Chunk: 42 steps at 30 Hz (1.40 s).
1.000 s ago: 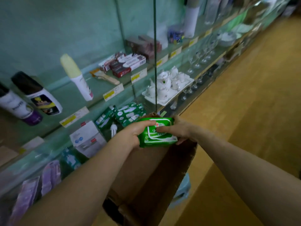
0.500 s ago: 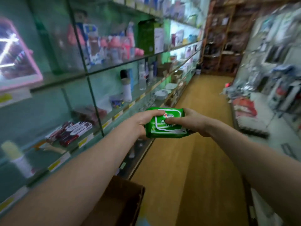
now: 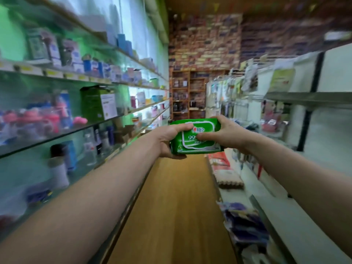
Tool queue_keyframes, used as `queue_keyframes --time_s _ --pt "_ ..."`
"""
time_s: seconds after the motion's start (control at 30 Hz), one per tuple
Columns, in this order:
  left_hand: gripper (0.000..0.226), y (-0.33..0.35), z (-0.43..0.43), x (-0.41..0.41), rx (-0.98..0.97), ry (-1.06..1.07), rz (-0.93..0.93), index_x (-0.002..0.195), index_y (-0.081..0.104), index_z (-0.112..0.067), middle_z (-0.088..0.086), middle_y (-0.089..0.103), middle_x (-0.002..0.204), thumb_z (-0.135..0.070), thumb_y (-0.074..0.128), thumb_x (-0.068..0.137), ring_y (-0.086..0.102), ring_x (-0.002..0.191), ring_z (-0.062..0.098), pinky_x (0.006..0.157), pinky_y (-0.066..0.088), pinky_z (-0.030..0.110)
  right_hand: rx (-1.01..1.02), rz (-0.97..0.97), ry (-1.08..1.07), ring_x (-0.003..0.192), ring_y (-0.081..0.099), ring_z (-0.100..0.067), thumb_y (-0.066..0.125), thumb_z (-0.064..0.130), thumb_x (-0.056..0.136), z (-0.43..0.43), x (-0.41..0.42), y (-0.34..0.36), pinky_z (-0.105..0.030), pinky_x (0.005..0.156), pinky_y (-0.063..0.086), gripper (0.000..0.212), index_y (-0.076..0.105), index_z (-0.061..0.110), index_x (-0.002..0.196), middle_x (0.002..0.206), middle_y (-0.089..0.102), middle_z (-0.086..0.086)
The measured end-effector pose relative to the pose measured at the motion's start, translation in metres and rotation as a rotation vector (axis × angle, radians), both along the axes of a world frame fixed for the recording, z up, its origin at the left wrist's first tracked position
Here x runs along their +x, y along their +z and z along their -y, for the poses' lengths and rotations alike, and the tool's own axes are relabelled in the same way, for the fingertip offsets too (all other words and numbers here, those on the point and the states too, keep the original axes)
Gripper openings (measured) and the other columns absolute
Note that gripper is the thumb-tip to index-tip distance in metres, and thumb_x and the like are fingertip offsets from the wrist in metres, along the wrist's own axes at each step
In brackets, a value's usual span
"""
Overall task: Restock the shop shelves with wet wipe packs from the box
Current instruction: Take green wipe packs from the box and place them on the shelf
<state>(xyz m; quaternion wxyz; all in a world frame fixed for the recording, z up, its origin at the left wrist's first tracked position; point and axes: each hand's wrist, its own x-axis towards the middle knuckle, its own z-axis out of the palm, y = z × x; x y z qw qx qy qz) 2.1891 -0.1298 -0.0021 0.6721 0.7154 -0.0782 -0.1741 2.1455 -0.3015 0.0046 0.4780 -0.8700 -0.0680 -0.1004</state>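
Observation:
A green wet wipe pack (image 3: 192,144) with a white label is held out in front of me over the aisle, at about chest height. My left hand (image 3: 167,142) grips its left end, thumb on top and fingers underneath. My right hand (image 3: 223,133) grips its right end, thumb pressed on the label. The box is out of view.
Glass shelves (image 3: 62,133) with bottles and boxes run along the left. White shelves (image 3: 297,212) with packaged goods line the right. A wooden floor aisle (image 3: 177,206) runs between them towards a brick wall (image 3: 205,40) and a wooden shelf unit (image 3: 187,94) at the far end.
My view has swung up and to the right, from the low shelf and the box to the aisle ahead. Both hands have kept hold of the pack; the box has left the view.

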Motion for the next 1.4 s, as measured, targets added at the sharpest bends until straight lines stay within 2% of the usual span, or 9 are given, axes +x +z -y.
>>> queue_keyframes --time_s 0.1,0.3,0.5,0.6,0.7,0.77,1.0,1.3,1.4 --pt "0.023 0.016 0.046 0.014 -0.023 -0.068 0.045 0.101 0.064 -0.016 0.006 0.070 0.083 -0.035 0.066 0.088 0.066 0.077 0.022 0.077 0.048 0.038 -0.017 0.044 -0.040 0.065 0.066 -0.004 0.076 0.018 0.080 0.042 0.002 0.018 -0.013 0.048 0.048 0.033 0.052 0.013 0.104 0.090 0.065 -0.001" --pt "0.021 0.044 0.125 0.045 -0.041 -0.228 0.089 0.097 0.065 -0.016 0.005 0.072 0.081 -0.035 0.065 0.089 0.068 0.071 0.021 0.065 0.049 0.035 -0.059 0.128 -0.252 0.078 0.064 -0.009 0.079 0.026 0.077 0.112 0.008 0.045 -0.015 0.054 0.053 0.054 0.047 0.013 0.119 0.098 0.062 0.000" --pt "0.021 0.071 0.203 0.081 -0.096 -0.404 0.135 0.098 0.065 -0.015 0.006 0.071 0.086 -0.034 0.062 0.090 0.067 0.077 0.022 0.071 0.050 0.035 -0.070 0.164 -0.446 0.084 0.066 -0.013 0.080 0.027 0.076 0.171 0.020 0.071 -0.024 0.066 0.057 0.059 0.047 0.013 0.124 0.102 0.063 -0.003" --pt "0.019 0.085 0.240 0.101 -0.104 -0.496 0.187 0.098 0.063 -0.016 0.005 0.070 0.082 -0.034 0.061 0.091 0.066 0.071 0.020 0.069 0.049 0.032 -0.091 0.210 -0.558 0.075 0.062 -0.007 0.078 0.026 0.078 0.193 0.026 0.084 -0.015 0.049 0.049 0.057 0.046 0.016 0.124 0.093 0.060 0.003" --pt "0.022 0.098 0.273 0.119 -0.123 -0.609 0.224 0.103 0.063 -0.016 0.006 0.070 0.086 -0.034 0.062 0.090 0.066 0.077 0.022 0.084 0.050 0.037 -0.125 0.240 -0.698 0.070 0.058 -0.004 0.078 0.028 0.079 0.211 0.030 0.095 -0.011 0.039 0.042 0.053 0.047 0.018 0.120 0.089 0.058 0.005" --pt "0.021 0.105 0.294 0.129 -0.142 -0.676 0.239 0.102 0.063 -0.016 0.006 0.070 0.088 -0.033 0.063 0.090 0.066 0.080 0.023 0.092 0.049 0.040 -0.167 0.246 -0.792 0.070 0.058 -0.005 0.078 0.030 0.078 0.222 0.032 0.103 -0.014 0.042 0.044 0.050 0.047 0.019 0.116 0.089 0.058 0.005" --pt "0.036 0.120 0.364 0.143 -0.191 -0.875 0.256 0.117 0.063 -0.015 0.007 0.071 0.096 -0.034 0.067 0.086 0.067 0.083 0.024 0.083 0.052 0.039 -0.192 0.239 -1.023 0.080 0.063 -0.014 0.078 0.030 0.077 0.248 0.025 0.117 -0.026 0.066 0.054 0.052 0.046 0.016 0.116 0.096 0.060 -0.002" --pt "0.023 0.133 0.443 0.111 -0.301 -1.102 0.227 0.105 0.064 -0.015 0.007 0.072 0.098 -0.031 0.064 0.089 0.067 0.090 0.025 0.095 0.049 0.043 -0.248 0.260 -1.222 0.073 0.064 -0.015 0.078 0.025 0.078 0.290 -0.017 0.133 -0.033 0.068 0.056 0.048 0.049 0.015 0.115 0.096 0.063 -0.004" --pt "0.019 0.136 0.465 0.093 -0.310 -1.154 0.258 0.101 0.063 -0.016 0.006 0.071 0.097 -0.032 0.063 0.090 0.066 0.092 0.025 0.096 0.049 0.044 -0.284 0.253 -1.270 0.067 0.061 -0.012 0.077 0.025 0.079 0.304 -0.037 0.138 -0.025 0.053 0.052 0.046 0.047 0.016 0.113 0.093 0.062 -0.003"
